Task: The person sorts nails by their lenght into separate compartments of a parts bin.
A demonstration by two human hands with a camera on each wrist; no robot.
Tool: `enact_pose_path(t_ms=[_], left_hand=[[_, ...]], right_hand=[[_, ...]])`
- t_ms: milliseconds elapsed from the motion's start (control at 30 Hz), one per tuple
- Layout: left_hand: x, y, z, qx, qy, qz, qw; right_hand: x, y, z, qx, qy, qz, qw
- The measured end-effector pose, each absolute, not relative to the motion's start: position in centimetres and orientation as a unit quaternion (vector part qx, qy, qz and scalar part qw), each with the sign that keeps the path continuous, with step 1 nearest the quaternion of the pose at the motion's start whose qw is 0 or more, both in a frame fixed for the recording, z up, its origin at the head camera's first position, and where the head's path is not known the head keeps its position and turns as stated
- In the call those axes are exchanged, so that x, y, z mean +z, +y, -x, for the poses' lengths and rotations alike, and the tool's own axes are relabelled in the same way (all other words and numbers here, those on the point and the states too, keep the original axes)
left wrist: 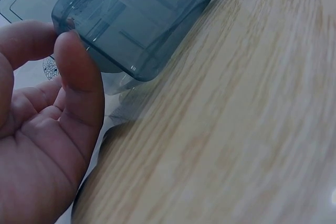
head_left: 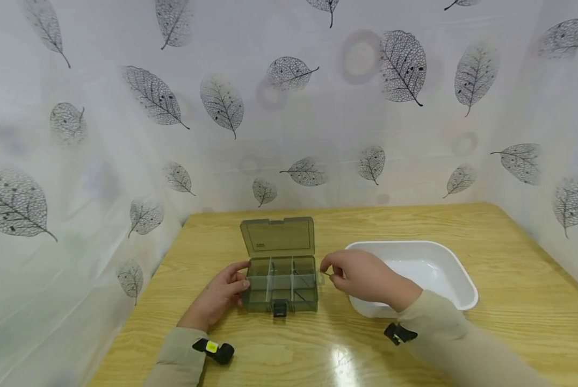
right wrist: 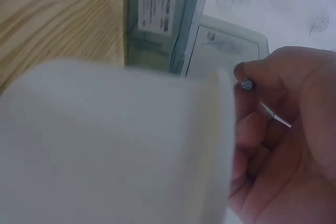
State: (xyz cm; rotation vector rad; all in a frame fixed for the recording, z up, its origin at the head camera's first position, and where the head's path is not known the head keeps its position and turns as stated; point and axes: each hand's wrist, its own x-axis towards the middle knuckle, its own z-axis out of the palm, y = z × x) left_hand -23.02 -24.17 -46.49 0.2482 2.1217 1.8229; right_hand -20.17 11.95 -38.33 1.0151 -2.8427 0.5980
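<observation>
A left hand (head_left: 221, 293) pinches the left side of a translucent grey-green plastic compartment box (head_left: 262, 307), longer left to right, black latch (head_left: 280, 308) toward the person. Between box and white basin (head_left: 429, 269), the right hand (head_left: 363, 277) pinches a thin rod (right wrist: 247, 84), round textured end facing the right wrist camera.

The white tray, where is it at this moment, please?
In the head view, the white tray sits right of the six-compartment box on the wooden table, partly hidden behind the right hand.
</observation>
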Motion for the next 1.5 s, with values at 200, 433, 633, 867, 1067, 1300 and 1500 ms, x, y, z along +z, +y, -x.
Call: enact_pose_path(t_ms=[200, 433, 633, 867, 1067, 1300, 1500], left_hand=[[-46.5, -24.3, 23.0, 0.638, 0.746, -0.093, 0.167], [-46.3, -24.2, 22.9, 0.639, 0.744, -0.088, 0.177], [-46.4, -24.2, 22.9, 0.641, 0.740, -0.089, 0.184], [-46.1, -24.2, 22.9, 0.643, 0.738, -0.092, 0.184], [-46.3, -24.3, 22.9, 0.643, 0.738, -0.094, 0.181], [-46.3, -24.3, 22.9, 0.644, 0.737, -0.092, 0.180], [-46.3, -24.3, 22.9, 0.647, 0.736, -0.093, 0.177]], right_hand=[[-38.7, 9.5, 20.6, 0.192, -0.922, -0.335, 0.030], [-39.4, 7.3, 21.0, 0.198, -0.928, -0.316, -0.008], [-39.4, 7.0, 21.0, 0.192, -0.933, -0.303, -0.022], [-39.3, 8.2, 21.1, 0.196, -0.931, -0.307, -0.005], [-38.8, 9.8, 20.9, 0.192, -0.932, -0.306, 0.010], [-38.8, 12.3, 21.0, 0.182, -0.939, -0.291, 0.001], [-38.9, 14.8, 21.1, 0.181, -0.941, -0.285, 0.010]])
